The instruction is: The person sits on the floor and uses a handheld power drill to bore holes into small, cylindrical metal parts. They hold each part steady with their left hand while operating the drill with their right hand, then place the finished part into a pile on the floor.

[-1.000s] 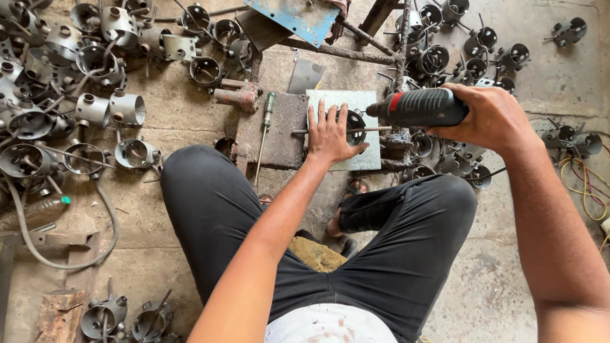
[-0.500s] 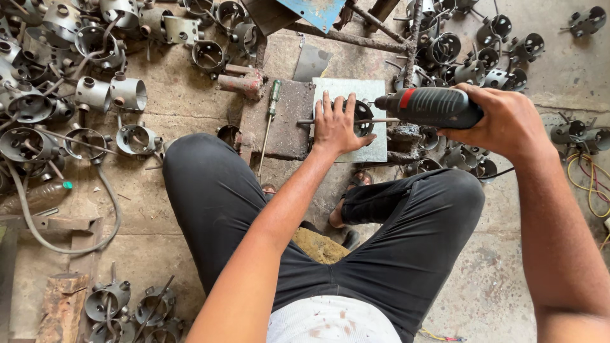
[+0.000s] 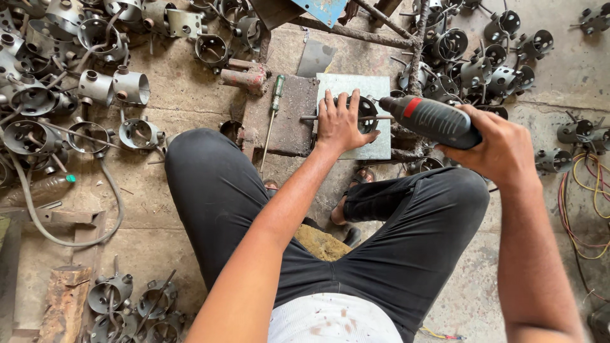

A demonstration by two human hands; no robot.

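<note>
Two hands, left hand [image 3: 340, 124] fingers flat on metal ring [image 3: 365, 114], right hand [image 3: 492, 149] gripping drill [image 3: 432, 121]

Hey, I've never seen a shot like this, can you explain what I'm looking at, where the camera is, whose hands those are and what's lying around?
The camera sits on a person's head and looks down at their knees and both hands. The left hand presses a round metal ring part flat on a pale metal plate. The right hand grips a black and red power drill, its tip aimed at that part. A green-handled screwdriver lies beside the plate, and many similar grey metal ring parts lie scattered on the concrete floor.
</note>
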